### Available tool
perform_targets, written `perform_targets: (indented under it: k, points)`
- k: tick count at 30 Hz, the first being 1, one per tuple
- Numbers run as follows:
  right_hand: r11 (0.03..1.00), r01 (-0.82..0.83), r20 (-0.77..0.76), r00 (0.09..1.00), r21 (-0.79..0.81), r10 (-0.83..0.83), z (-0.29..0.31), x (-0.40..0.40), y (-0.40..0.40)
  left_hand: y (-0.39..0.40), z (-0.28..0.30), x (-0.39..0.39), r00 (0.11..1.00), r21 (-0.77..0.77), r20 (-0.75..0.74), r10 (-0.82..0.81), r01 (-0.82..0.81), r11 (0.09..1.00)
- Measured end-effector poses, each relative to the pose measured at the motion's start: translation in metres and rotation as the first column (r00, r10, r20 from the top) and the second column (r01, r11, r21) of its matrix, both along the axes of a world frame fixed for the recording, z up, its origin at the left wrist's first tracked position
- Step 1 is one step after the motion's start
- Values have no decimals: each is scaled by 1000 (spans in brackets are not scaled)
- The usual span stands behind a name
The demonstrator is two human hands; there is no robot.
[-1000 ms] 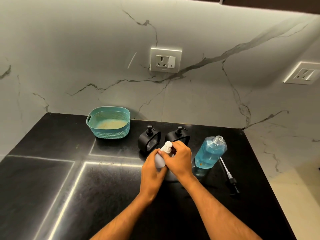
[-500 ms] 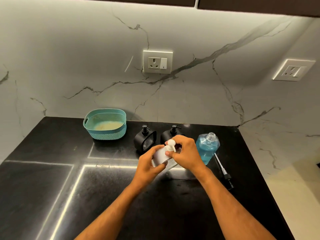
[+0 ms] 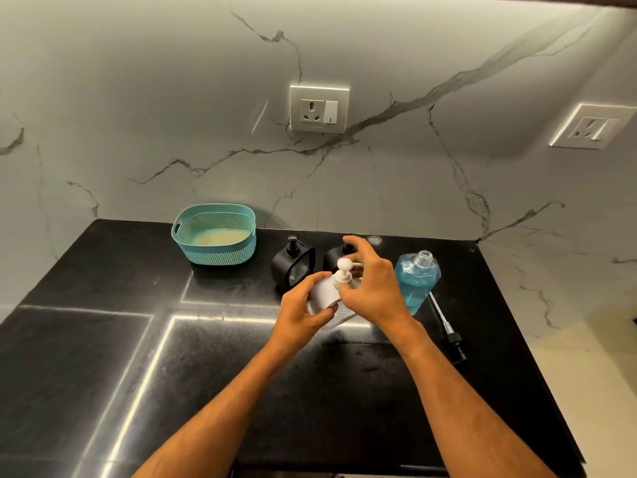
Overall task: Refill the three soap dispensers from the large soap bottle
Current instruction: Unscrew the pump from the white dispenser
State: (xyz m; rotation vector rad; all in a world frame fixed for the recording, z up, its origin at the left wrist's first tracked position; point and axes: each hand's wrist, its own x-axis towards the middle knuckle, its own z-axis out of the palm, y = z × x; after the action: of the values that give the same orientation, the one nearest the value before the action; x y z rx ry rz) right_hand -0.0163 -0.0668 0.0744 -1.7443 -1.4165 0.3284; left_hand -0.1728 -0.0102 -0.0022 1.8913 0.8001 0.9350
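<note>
Black stone bench (image 3: 103, 374), polished and speckled, crossed by bright strip reflections; two bare forearms reach over its near edge toward the middle. Left hand (image 3: 303, 305): fingers wrapped and clamped on the body of the white soap dispenser (image 3: 325, 291), thumb across its near face. White soap dispenser: matte, squarish body with a textured clear panel on its right side, held tilted, long axis leaning far-right, white pump head (image 3: 344, 265) pointing up and to the right. Right hand (image 3: 374, 288): thumb and lower fingers pinched on the white pump collar, index finger raised and spread apart above it; this hand hides the dispenser's right side. Pump tube (image 3: 444, 322): clear thin stem with a black cap, lying flat on the bench to the right, long axis near-to-far, cap at the near end. Large soap bottle (image 3: 415, 281): clear plastic, flat-shouldered, blue liquid inside, threaded neck uncapped, upright just right of the right hand. Black soap dispenser (image 3: 293, 265): square, glossy, pump fitted, standing just beyond the left hand. Second black dispenser (image 3: 336, 257): mostly hidden behind the right hand. Teal basket (image 3: 215, 234): perforated plastic, oval, pale contents, far left against the veined marble wall (image 3: 138, 115). Wall socket (image 3: 319, 108) above.
</note>
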Motion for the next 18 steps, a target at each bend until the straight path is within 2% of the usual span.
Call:
perform_targets:
  k: [4, 10, 14, 18]
  points:
    - [994, 113, 122, 986, -12, -111, 3, -3, -3, 1, -1, -3, 1000, -9, 1, 3, -3, 1000]
    - [996, 69, 7, 998, -49, -69, 5, -10, -3, 0, 0, -4, 1000, 4, -10, -4, 4, 1000]
    - [989, 142, 94, 986, -46, -137, 8, -11, -5, 0, 2, -4, 1000, -1, -7, 9, -9, 1000]
    - [997, 78, 56, 995, -24, -77, 9, -14, -5, 0, 4, -5, 1000, 2, -27, 0, 0, 1000]
